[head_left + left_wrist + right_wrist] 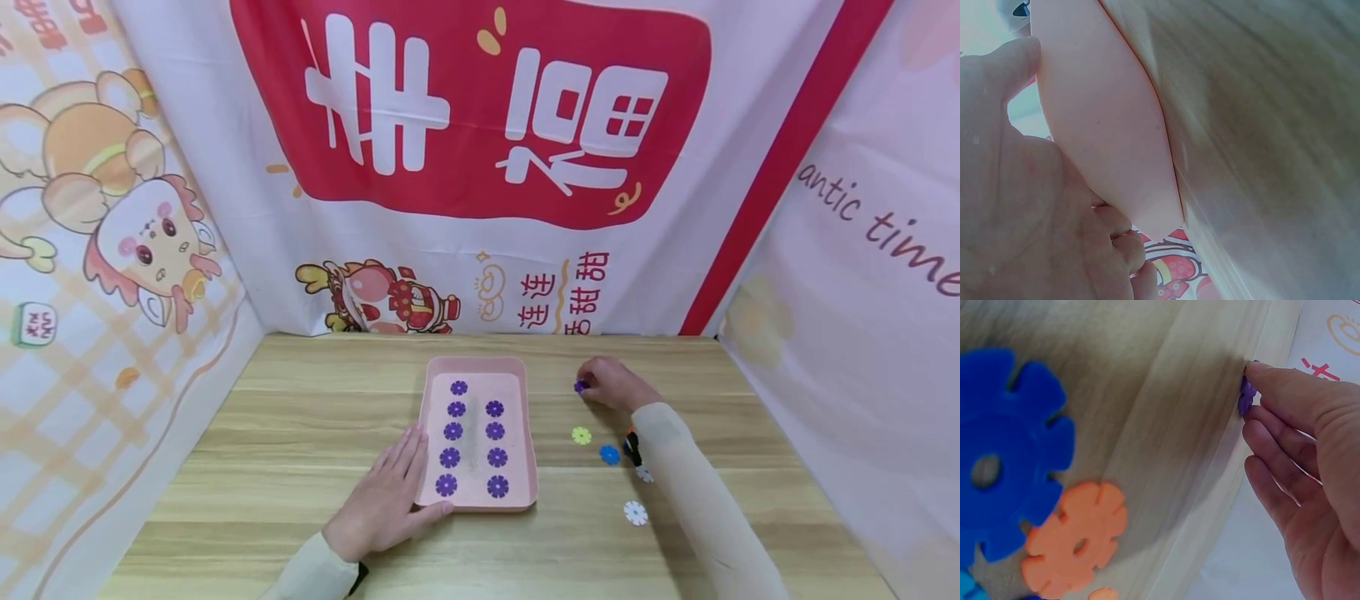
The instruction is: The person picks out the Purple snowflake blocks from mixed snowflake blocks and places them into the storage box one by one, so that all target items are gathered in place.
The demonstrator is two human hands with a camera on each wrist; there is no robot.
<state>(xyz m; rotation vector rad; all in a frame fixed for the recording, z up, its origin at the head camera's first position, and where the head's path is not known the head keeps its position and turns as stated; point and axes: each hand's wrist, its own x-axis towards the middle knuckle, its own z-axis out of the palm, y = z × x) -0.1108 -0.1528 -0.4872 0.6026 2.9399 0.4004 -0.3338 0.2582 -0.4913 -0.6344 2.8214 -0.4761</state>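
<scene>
On the wooden table a shallow pink tray [472,503] holds several purple snowflake discs [453,431] laid in two columns. My left hand [386,492] rests against the tray's left side, fingers straight along the wall and thumb at the near left corner. In the left wrist view, the thumb and fingers touch the pink tray wall [1107,106]. To the right of the tray, my right hand [617,385] pinches one purple snowflake disc [1247,394] between thumb and fingertips, at the table surface. Part of that disc is hidden by the fingers.
Loose discs lie right of the tray: a yellow-green one [581,435], a blue one [610,454], a white one [635,512] and another white one [644,473] by the right forearm. An orange disc [1079,540] shows in the right wrist view. Printed cloth [472,275] hangs behind the table.
</scene>
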